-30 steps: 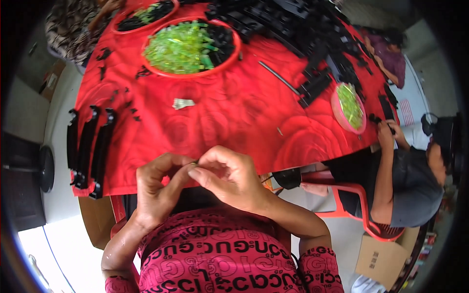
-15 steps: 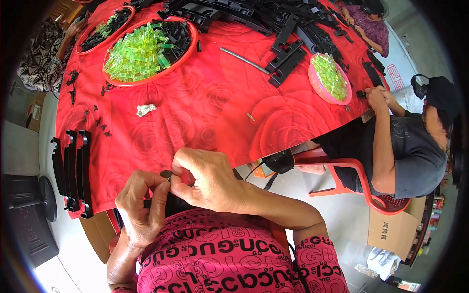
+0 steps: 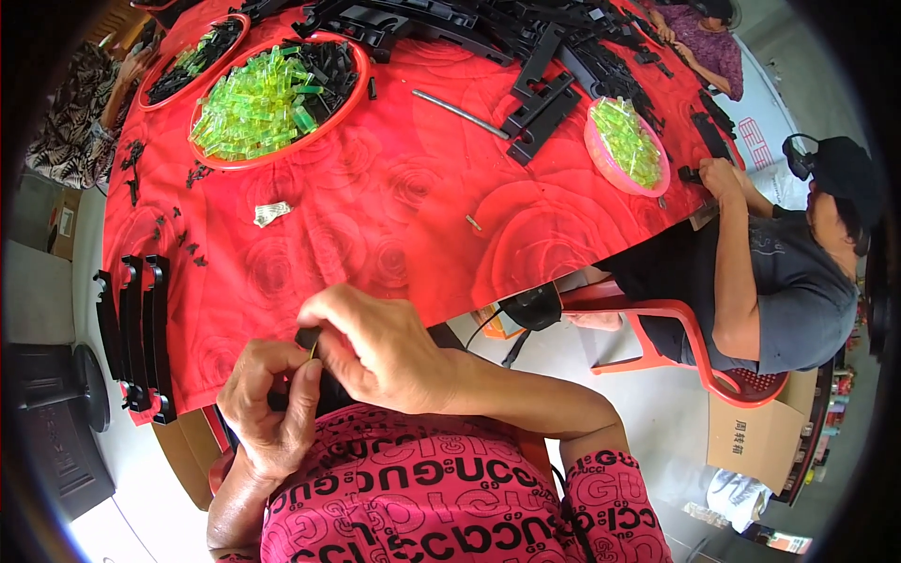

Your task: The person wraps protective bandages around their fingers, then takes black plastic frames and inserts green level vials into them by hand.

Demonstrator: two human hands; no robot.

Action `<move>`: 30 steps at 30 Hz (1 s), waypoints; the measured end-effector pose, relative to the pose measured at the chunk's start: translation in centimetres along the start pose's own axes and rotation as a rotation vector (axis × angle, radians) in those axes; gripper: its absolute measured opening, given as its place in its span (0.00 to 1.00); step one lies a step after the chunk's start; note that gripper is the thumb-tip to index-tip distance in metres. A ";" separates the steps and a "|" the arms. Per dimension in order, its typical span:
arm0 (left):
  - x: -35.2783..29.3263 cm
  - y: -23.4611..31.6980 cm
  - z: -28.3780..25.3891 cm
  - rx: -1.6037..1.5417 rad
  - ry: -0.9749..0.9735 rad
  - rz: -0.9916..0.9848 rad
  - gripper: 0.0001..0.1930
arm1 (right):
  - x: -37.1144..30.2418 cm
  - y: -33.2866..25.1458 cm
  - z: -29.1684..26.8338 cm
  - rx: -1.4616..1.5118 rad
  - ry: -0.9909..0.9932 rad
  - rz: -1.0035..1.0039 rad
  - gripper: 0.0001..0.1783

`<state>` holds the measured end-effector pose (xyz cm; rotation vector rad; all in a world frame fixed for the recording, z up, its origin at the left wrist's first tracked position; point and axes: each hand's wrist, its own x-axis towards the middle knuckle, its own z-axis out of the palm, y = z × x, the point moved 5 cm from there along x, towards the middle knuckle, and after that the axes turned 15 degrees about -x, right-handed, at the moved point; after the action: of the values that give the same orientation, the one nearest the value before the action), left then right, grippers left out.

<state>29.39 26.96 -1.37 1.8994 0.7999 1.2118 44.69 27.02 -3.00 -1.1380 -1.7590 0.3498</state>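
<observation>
Close to my body, just off the table's near edge, my two hands meet. My left hand [image 3: 267,403] is closed, thumb and forefinger pinched at a thin yellowish sliver by a small black piece [image 3: 306,337]. Over that piece bends my right hand [image 3: 389,357], its fingers curled and closed around it from the right. The piece's exact kind is too small and too covered to tell. Three long black plastic strips [image 3: 156,338] lie at the table's left edge, left of my hands. A crumpled whitish scrap [image 3: 271,214] lies beyond them.
A red basin [image 3: 361,94] holds yellow-green clear pieces and black parts; another red basin [image 3: 144,98] stands behind it. A pink bowl [image 3: 624,181] of green pieces stands right, near a metal rod [image 3: 460,114] and piled black parts [image 3: 540,80]. A co-worker [image 3: 788,272] sits at right.
My right hand has shifted slightly left and its fingers now cover more of the small black piece. My left hand stays nearly in place. The whole view has shifted a little.
</observation>
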 end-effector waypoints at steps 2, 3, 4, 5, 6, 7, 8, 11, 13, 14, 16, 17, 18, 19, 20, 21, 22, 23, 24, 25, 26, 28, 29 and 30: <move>0.2 -0.3 -0.1 0.002 -0.018 -0.049 0.06 | -0.4 0.2 0.4 -0.066 -0.030 -0.007 0.19; 0.1 -0.8 -0.2 -0.007 -0.013 -0.095 0.06 | -0.7 0.4 0.6 -0.070 -0.027 -0.005 0.19; 0.3 -0.7 -0.2 -0.010 -0.016 -0.092 0.06 | -1.1 0.6 0.9 -0.088 -0.058 -0.005 0.21; 0.6 -0.6 -0.2 0.020 -0.045 -0.119 0.06 | -1.3 0.7 1.1 -0.106 -0.089 -0.005 0.22; 0.9 -0.5 -0.2 0.049 -0.075 -0.146 0.06 | -1.4 0.6 1.0 -0.111 -0.086 -0.002 0.22; 0.9 -0.4 -0.3 0.044 -0.095 -0.201 0.05 | -1.5 0.6 1.0 -0.128 -0.087 -0.002 0.22; 1.1 -0.3 -0.3 0.041 -0.100 -0.199 0.05 | -1.6 0.6 1.0 -0.144 -0.087 -0.003 0.22; 1.5 0.5 -0.2 0.115 -0.132 -0.224 0.05 | -1.6 0.1 0.9 -0.225 -0.094 -0.034 0.22; 1.8 0.7 0.0 0.141 -0.141 -0.203 0.05 | -1.5 -0.1 0.7 -0.262 -0.102 -0.047 0.23; 1.9 0.9 0.1 0.168 -0.145 -0.184 0.06 | -1.4 -0.2 0.5 -0.277 -0.110 -0.060 0.22; 2.1 1.2 0.5 0.212 -0.178 -0.154 0.06 | -1.4 -0.2 0.3 -0.296 -0.115 -0.067 0.22; 2.2 1.3 0.8 0.256 -0.205 -0.126 0.06 | -1.5 -0.2 0.1 -0.315 -0.107 -0.077 0.22; 2.2 1.3 0.8 0.255 -0.207 -0.125 0.06 | -1.5 -0.3 0.0 -0.333 -0.101 -0.090 0.23; 2.3 1.5 1.1 0.275 -0.234 -0.058 0.07 | -1.4 -0.3 -0.2 -0.334 -0.101 -0.088 0.23; 2.4 1.7 1.4 0.294 -0.262 0.009 0.08 | -1.2 -0.4 -0.5 -0.329 -0.104 -0.089 0.23; 2.5 1.8 1.7 0.288 -0.266 0.010 0.08 | -1.1 -0.3 -0.9 -0.327 -0.107 -0.088 0.24; 2.6 2.2 2.1 0.314 -0.291 0.058 0.09 | -1.1 -0.1 -1.0 -0.333 -0.107 -0.081 0.24; 2.6 2.5 2.5 0.339 -0.317 0.106 0.10 | -1.0 0.1 -1.1 -0.321 -0.090 -0.081 0.25; 2.4 2.3 3.0 0.328 -0.326 0.110 0.10 | -0.9 0.4 -1.3 -0.311 -0.072 -0.080 0.25; 2.1 2.1 3.6 0.259 -0.350 0.116 0.10 | -0.7 1.5 -1.4 -0.293 -0.081 -0.025 0.25; 1.8 2.1 4.0 0.192 -0.373 0.126 0.10 | -0.4 2.4 -1.3 -0.274 -0.085 0.027 0.25; 1.3 1.2 3.6 0.151 -0.223 0.075 0.08 | -0.3 2.7 -2.3 -0.274 -0.022 0.089 0.24; 1.7 0.4 3.4 0.096 -0.159 -0.044 0.08 | -0.2 2.2 -3.4 -0.190 0.033 0.104 0.24; 1.9 -0.2 3.3 0.045 -0.097 -0.166 0.08 | -0.3 1.7 -4.3 -0.104 0.090 0.117 0.23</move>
<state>33.08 27.79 -1.56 1.8722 0.9191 1.0010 49.26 26.58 -2.27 -1.3146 -1.6517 0.2748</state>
